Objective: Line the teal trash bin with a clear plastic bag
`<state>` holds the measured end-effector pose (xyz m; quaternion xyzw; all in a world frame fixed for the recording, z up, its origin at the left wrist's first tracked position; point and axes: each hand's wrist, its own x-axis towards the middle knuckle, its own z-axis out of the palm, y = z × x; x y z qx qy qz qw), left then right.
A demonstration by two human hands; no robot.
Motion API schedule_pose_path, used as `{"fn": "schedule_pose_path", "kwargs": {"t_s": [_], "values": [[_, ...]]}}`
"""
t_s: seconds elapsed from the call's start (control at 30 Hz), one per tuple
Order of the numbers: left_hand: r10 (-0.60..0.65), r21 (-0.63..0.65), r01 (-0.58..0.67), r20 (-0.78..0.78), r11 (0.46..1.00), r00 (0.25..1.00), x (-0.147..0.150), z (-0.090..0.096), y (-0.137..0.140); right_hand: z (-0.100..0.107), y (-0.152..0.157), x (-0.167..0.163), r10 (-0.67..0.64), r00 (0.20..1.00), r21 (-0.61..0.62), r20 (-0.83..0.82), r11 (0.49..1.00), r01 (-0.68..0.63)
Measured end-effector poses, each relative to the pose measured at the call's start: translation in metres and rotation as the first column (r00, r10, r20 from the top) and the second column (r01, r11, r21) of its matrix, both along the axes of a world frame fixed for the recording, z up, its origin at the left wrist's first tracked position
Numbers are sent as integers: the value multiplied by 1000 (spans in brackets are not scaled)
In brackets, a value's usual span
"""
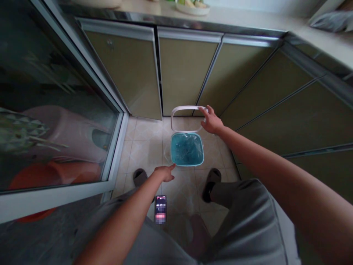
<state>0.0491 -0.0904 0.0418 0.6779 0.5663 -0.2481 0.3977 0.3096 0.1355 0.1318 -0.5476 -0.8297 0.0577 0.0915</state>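
Observation:
A blue trash bin [187, 149] with a clear plastic bag lining it stands on the tiled floor between my feet. Just beyond the bin, my right hand [211, 120] grips a white ring-shaped bin rim [185, 108] by its right side. The ring is tilted up behind the bin, apart from its mouth. At the bin's near left corner is my left hand [165, 173], index finger stretched to the edge and thumb apart from it. Whether that fingertip pinches any of the bag cannot be made out.
Cabinet doors [187, 70] close in the far side and the right. A glass door [114, 154] stands at the left, with a pink container and an orange tub behind it. A phone [160, 209] lies low in front. On the counter [242, 22] sits a plate [193, 9].

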Motion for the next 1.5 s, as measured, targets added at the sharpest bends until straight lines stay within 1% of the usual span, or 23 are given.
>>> {"fn": "schedule_pose_path", "kwargs": {"t_s": [0.1, 0.23, 0.37, 0.53, 0.6, 0.67, 0.73, 0.77, 0.8, 0.83, 0.87, 0.93, 0.97, 1.0, 1.03, 1.07, 1.1, 1.17, 1.2, 1.27, 1.37, 1.43, 1.5], "values": [[0, 18, 0, -9, 1000, 1000, 2, 6, 2, 4, -1, 1, 13, 1000, 4, -2, 1000, -13], [8, 141, -8, 3, 990, 1000, 5, 12, 7, 9, -6, 0, 4, 1000, -8, 15, 1000, -4], [103, 252, -113, 53, 961, 993, 7, 10, 13, 11, -13, 1, 7, 1000, -6, 7, 1000, -7], [256, 307, -274, 101, 911, 962, 7, 1, 26, 6, -22, 10, 5, 997, -1, -83, 1000, -5], [332, 321, -354, 123, 879, 935, 6, -5, 33, -2, -25, 19, -22, 985, 17, -173, 1000, 25], [436, 322, -456, 136, 830, 889, 3, -13, 41, -19, -26, 30, -89, 948, 37, -306, 994, 105], [557, 310, -571, 142, 760, 818, -3, -25, 49, -46, -29, 44, -198, 875, 14, -442, 974, 228], [612, 301, -624, 144, 722, 778, -7, -33, 52, -63, -33, 51, -273, 826, -37, -494, 955, 294], [657, 290, -666, 145, 687, 740, -11, -42, 55, -82, -38, 58, -370, 767, -129, -525, 925, 358], [691, 277, -699, 143, 659, 708, -15, -53, 58, -102, -44, 64, -491, 691, -265, -530, 870, 415], [718, 260, -725, 138, 638, 682, -19, -64, 61, -121, -53, 70, -627, 592, -431, -507, 779, 455], [764, 231, -770, 136, 595, 631, -26, -86, 66, -158, -72, 80, -862, 347, -744, -370, 499, 445], [788, 219, -797, 148, 563, 598, -29, -97, 68, -174, -82, 84, -923, 246, -835, -296, 375, 403], [813, 208, -827, 169, 523, 557, -31, -108, 70, -187, -90, 86, -956, 181, -889, -232, 284, 360], [839, 194, -859, 200, 473, 507, -32, -117, 72, -199, -96, 88, -972, 144, -918, -187, 225, 325], [864, 164, -895, 238, 415, 444, -32, -124, 74, -208, -100, 89, -979, 130, -934, -159, 192, 301], [886, 115, -927, 272, 357, 375, -31, -131, 75, -215, -101, 88, -981, 131, -944, -144, 176, 279], [919, -10, -963, 303, 269, 254, -29, -140, 75, -224, -97, 84, -980, 143, -961, -141, 170, 217], [929, -71, -967, 301, 246, 214, -27, -143, 74, -226, -92, 80, -978, 150, -970, -148, 173, 172], [941, -145, -962, 285, 231, 183, -24, -146, 72, -228, -82, 72, -971, 171, -982, -167, 180, 64], [944, -180, -965, 303, 189, 129, -22, -146, 69, -224, -70, 59, -955, 202, -976, -218, 210, -56], [938, -184, -972, 339, 145, 76, -21, -142, 69, -218, -66, 54, -945, 196, -965, -263, 261, -39], [927, -179, -978, 374, 109, 35, -21, -136, 70, -209, -66, 51, -938, 164, -949, -304, 314, 34]]}}
